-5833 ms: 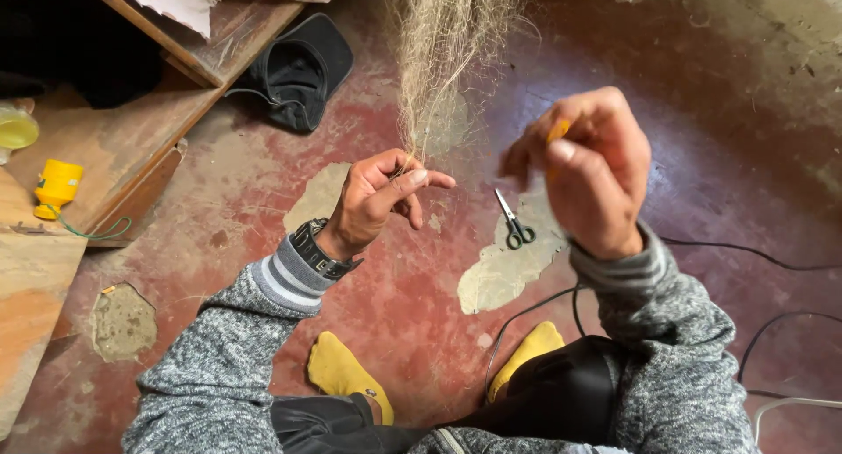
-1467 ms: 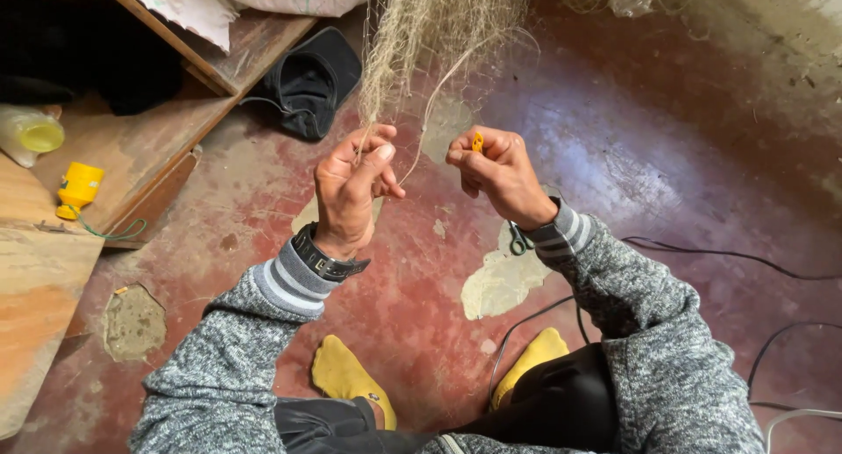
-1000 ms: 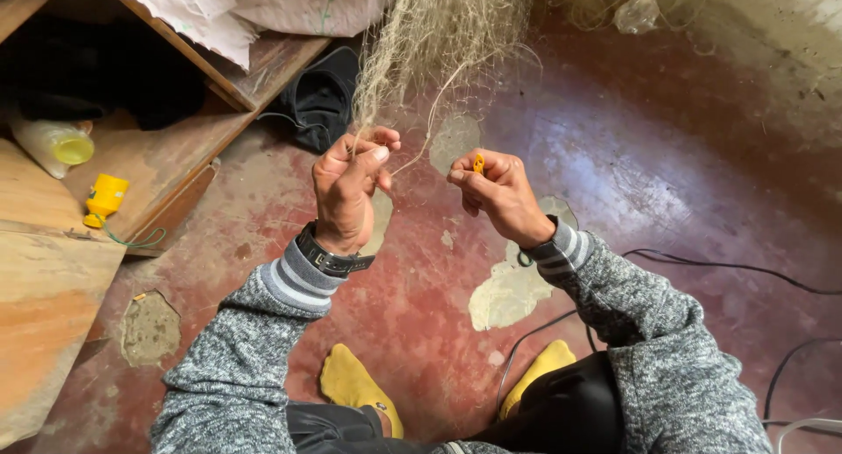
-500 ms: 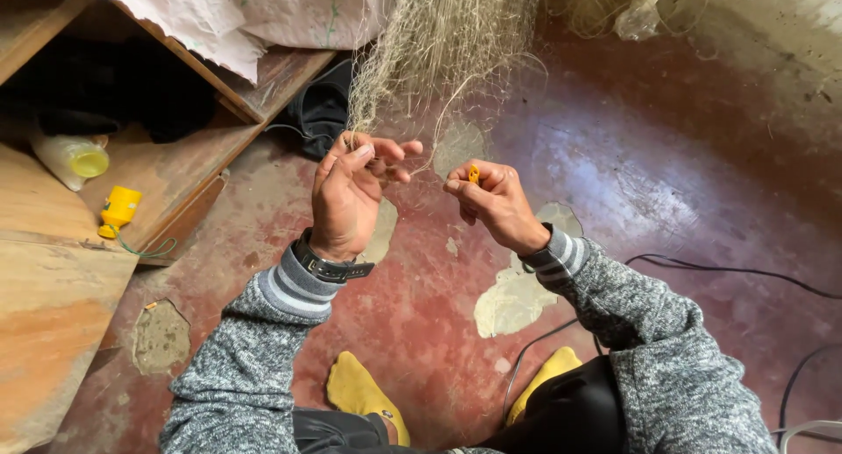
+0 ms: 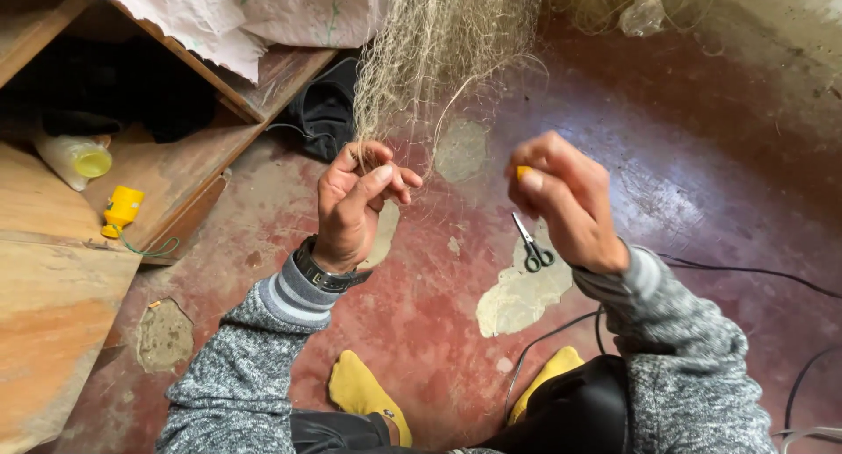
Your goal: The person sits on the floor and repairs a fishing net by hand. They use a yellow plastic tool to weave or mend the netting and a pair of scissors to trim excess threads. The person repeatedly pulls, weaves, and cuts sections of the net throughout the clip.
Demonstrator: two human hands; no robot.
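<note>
left hand (image 5: 355, 204) pinches the lower edge of the pale, fine-mesh fishing net (image 5: 438, 50) hanging above the red floor. right hand (image 5: 566, 200) is closed on a small yellow netting tool (image 5: 523, 171). grey-handled scissors (image 5: 532, 245) lie below.

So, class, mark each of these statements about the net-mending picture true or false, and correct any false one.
1. The left hand pinches the hanging net. True.
2. The right hand holds the scissors. False: the scissors lie on the floor; it holds a small yellow tool.
3. The person wears yellow socks. True.
4. A wristwatch is on the right wrist. False: the wristwatch is on the left.
</note>
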